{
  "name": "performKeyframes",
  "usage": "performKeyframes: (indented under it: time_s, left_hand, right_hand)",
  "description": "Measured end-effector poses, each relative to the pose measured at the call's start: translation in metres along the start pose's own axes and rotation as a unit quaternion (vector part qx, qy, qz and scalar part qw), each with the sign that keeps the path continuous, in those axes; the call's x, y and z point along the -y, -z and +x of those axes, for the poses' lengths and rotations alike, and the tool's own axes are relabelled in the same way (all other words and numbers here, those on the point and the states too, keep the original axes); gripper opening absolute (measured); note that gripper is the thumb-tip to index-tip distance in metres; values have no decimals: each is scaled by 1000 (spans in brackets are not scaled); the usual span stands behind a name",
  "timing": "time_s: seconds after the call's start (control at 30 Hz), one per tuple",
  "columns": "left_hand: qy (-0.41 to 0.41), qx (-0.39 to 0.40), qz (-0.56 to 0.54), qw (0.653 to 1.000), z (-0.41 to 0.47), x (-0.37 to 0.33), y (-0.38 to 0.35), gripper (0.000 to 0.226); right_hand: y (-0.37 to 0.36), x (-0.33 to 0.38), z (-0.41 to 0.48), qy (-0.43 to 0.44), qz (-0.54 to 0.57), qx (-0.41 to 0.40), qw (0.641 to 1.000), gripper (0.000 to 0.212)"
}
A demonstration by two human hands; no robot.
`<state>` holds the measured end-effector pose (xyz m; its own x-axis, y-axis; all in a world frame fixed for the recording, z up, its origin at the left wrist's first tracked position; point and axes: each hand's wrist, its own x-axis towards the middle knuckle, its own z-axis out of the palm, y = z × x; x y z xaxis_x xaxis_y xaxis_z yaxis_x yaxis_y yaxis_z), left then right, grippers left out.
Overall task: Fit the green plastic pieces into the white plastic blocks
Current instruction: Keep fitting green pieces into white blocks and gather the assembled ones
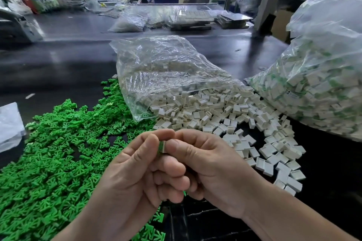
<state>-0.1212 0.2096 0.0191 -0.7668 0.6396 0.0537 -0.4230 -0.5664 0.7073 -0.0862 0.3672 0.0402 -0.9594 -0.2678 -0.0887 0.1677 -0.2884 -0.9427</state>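
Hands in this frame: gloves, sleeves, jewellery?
No gloves: left hand and right hand are both bare. No rings, watch or bands in view. The forearms are bare to the frame edge, with no sleeves showing.

Bright green plastic pieces (49, 162) in a heap; off-white plastic blocks (215, 111); clear, colourless bag (156, 64); second clear bag (323, 76), its contents white flecked with green; held block (162, 146), white with a green edge; glossy black tabletop (58, 60).

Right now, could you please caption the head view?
The left hand and right hand pinch a green piece against a white block.
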Motion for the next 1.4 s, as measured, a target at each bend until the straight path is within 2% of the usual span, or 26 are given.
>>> performKeyframes:
  time_s: [0.03, 0.07, 0.13, 0.27, 0.33, 0.43, 0.67, 0.8, 0.9, 1.07, 1.13, 1.23, 1.3, 1.33, 1.37, 1.4]
  left_hand:
    - [11, 56, -46, 997, 1, -1, 2, 25]
    - [28, 96, -94, 991, 1, -2, 2, 25]
    - [44, 114, -141, 983, 0, -3, 5, 34]
    - [1, 62, -3, 998, -2, -2, 4, 18]
    - [-22, 30, 37, 999, -2, 0, 2, 20]
    - [-41, -1, 62, 997, -1, 0, -1, 25]
    - [-34, 35, 54, 997, -3, -9, 3, 22]
    - [-73, -29, 194, 978, -6, -12, 4, 29]
    - [-133, -76, 371, 916, -10, -11, 2, 19]
    - [-231, -120, 619, 741, -15, -13, -3, 14]
    - [-245, -127, 656, 703, -16, -14, -4, 11]
    - [-231, -166, 685, 670, -15, -17, -2, 13]
    - [-220, -176, 739, 612, -12, -20, 3, 16]
    - [-207, -171, 773, 575, -11, -21, 6, 22]
    - [-182, -161, 805, 541, -10, -23, 8, 33]
    - [-150, -151, 834, 510, -9, -24, 11, 45]
  right_hand:
    - [0, 1, -1, -1, 9, 8, 1000, 14]
    - [0, 2, -1, -3, 13, 13, 1000, 16]
    - [0, 1, -3, -6, 8, 10, 1000, 27]
    - [-3, 0, -3, 3, -19, -1, 1000, 34]
    - [-3, 0, -3, 7, -26, -4, 1000, 32]
    - [-3, -1, -2, 16, -37, -1, 999, 28]
    - [-3, -3, 1, 31, 6, 24, 999, 23]
    - [-3, -4, 1, 47, 9, 32, 998, 21]
    - [0, -4, 2, 31, -6, 10, 999, 19]
    - [4, -5, 4, 1, 22, 14, 1000, 17]
    - [9, -3, 5, 14, 67, 28, 997, 14]
    - [25, 8, 7, 63, 173, 14, 983, 16]
    - [36, 17, 7, 76, 199, -38, 976, 20]
    - [41, 19, 7, 74, 175, -71, 979, 20]
    - [43, 20, 6, 69, 104, -110, 986, 19]
    - [43, 20, 5, 65, -32, -150, 986, 16]
